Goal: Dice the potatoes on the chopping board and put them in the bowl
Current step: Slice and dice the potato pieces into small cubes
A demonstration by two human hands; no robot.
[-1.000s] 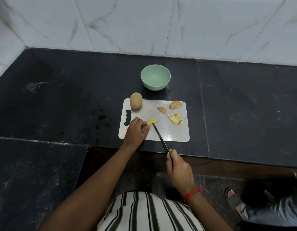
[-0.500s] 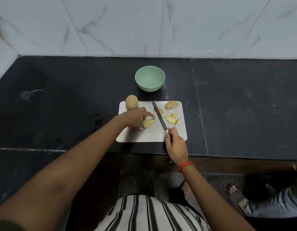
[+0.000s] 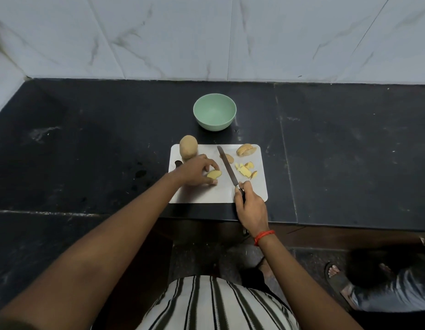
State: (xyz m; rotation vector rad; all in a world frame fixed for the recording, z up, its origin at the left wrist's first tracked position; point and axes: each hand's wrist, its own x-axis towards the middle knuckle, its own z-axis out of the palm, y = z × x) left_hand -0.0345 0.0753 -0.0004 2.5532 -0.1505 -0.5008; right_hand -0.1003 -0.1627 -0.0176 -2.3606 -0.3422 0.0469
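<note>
A white chopping board lies on the black counter. My left hand pinches a potato slice flat on the board. My right hand grips the handle of a knife, whose blade lies across the board's middle, pointing away. A whole potato stands at the board's far left corner. Potato wedges sit at the far right corner, another slice lies beside the blade, and small cut pieces lie right of the blade. A green bowl stands behind the board with nothing in it.
The black stone counter ends at a marble-tiled wall behind. Its front edge runs just under the board. Another person's sandalled foot and trouser leg are on the floor at the lower right.
The knife moved from beside the slice near the front edge to the board's middle, blade pointing away. My left hand shifted its hold on the slice.
</note>
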